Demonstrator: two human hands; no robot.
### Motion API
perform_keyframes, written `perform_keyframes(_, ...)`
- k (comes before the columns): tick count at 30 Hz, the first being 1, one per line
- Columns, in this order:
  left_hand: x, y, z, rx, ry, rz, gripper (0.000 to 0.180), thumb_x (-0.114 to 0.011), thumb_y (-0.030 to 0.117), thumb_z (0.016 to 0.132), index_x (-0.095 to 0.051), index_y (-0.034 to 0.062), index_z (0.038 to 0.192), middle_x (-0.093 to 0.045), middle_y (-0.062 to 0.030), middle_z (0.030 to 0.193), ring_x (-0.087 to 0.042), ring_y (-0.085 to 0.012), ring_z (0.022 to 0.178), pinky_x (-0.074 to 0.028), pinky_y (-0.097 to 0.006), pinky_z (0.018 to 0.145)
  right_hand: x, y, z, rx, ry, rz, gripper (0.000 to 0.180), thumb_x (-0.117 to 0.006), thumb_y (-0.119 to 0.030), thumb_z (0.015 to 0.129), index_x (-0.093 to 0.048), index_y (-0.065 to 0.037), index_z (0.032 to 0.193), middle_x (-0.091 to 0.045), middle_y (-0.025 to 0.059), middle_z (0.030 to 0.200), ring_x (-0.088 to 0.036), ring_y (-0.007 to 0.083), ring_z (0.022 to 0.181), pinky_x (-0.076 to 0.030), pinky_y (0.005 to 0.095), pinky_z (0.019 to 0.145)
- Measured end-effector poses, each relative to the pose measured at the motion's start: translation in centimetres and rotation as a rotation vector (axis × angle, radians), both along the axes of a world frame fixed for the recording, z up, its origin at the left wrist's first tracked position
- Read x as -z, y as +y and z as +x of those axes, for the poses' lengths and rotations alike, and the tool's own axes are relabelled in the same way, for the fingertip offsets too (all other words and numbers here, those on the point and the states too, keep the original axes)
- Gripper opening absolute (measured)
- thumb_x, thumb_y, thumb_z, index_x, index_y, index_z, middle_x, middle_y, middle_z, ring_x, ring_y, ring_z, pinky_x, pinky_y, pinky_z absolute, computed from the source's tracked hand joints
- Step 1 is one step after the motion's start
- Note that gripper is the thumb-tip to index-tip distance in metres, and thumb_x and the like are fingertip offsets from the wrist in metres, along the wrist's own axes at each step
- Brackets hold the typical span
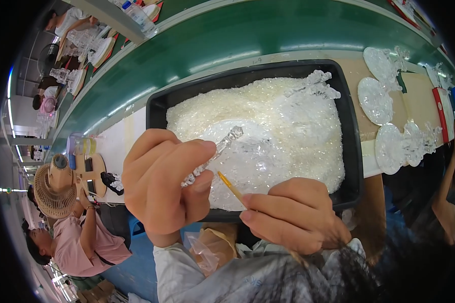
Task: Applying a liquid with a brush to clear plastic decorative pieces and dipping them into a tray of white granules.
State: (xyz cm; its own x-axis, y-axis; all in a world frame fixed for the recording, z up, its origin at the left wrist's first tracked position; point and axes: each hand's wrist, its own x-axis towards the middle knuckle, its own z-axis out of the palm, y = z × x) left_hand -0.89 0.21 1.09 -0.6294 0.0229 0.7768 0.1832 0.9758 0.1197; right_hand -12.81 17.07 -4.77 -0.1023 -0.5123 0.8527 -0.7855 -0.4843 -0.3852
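Note:
My left hand [159, 174] pinches a small clear, knobbly ornament piece [231, 136] between thumb and fingers, tilted up to the right. In my right hand [293, 214] is a thin yellow stick [228, 185], its tip just below the clear piece with a small gap; I cannot tell what the tip is made of. Both hands hover over the near part of a black tray [355, 151] filled with sparkling white flakes [202, 106]. At the tray's far right corner, a clear ornament [316, 87] rests on the flakes.
Clear ornaments on round bases [375, 101] stand right of the tray. A red-edged item [444, 113] lies farther right. Beyond the tray runs a green conveyor belt [237, 38]. Leftward are a fan [53, 189] and a co-worker in pink [86, 242].

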Motion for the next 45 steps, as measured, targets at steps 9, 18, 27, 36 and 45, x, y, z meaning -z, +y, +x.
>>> perform_keyframes(9,0.0,0.5,0.4,-0.061,-0.044,0.001,0.035,-0.053,0.022,0.101,-0.059,-0.0118,0.097,-0.067,-0.0163,0.079,-0.059,-0.0262,0.065,-0.047,-0.032,0.057,-0.2,0.5,-0.1,-0.050,-0.045,-0.030,0.032,-0.074,-0.006,0.063,-0.067,0.001,0.093,-0.069,0.0143,0.088,-0.062,0.0197,0.059,-0.051,0.0274,0.048)
perform_keyframes(18,0.2,0.5,0.3,-0.089,-0.027,0.002,0.038,-0.054,0.025,0.101,-0.059,-0.0125,0.097,-0.067,-0.0179,0.078,-0.058,-0.0250,0.064,-0.046,-0.032,0.056,0.5,2.9,-0.4,-0.199,-0.545,0.040,0.023,-0.067,0.007,0.077,-0.057,0.003,0.098,-0.065,0.0252,0.092,-0.067,0.0264,0.063,-0.057,0.0322,0.049)
perform_keyframes(27,0.5,0.1,0.6,-0.060,-0.012,-0.002,0.039,-0.053,0.024,0.102,-0.058,-0.0141,0.098,-0.067,-0.0177,0.078,-0.057,-0.0246,0.064,-0.045,-0.031,0.055,0.6,2.1,0.0,-0.114,-0.564,0.019,0.019,-0.062,0.010,0.077,-0.057,0.003,0.094,-0.065,0.0223,0.080,-0.066,0.0234,0.055,-0.057,0.0316,0.051)
perform_keyframes(36,0.4,0.1,0.2,-0.023,-0.012,0.021,0.037,-0.052,0.025,0.102,-0.058,-0.0121,0.099,-0.067,-0.0173,0.078,-0.056,-0.0242,0.064,-0.044,-0.031,0.054,0.1,2.4,-0.4,-0.101,-0.559,0.070,0.016,-0.065,0.008,0.074,-0.060,0.002,0.088,-0.066,0.0213,0.078,-0.068,0.0242,0.059,-0.057,0.0312,0.052)
perform_keyframes(45,-0.1,0.3,0.1,0.020,-0.022,0.047,0.043,-0.070,-0.006,0.059,-0.061,-0.0041,0.101,-0.068,-0.0121,0.082,-0.053,-0.0208,0.051,-0.048,-0.037,0.055,0.2,2.2,-0.6,-0.132,-0.528,-0.011,0.014,-0.066,0.009,0.073,-0.059,0.004,0.085,-0.066,0.0208,0.077,-0.066,0.0239,0.057,-0.056,0.0308,0.050)
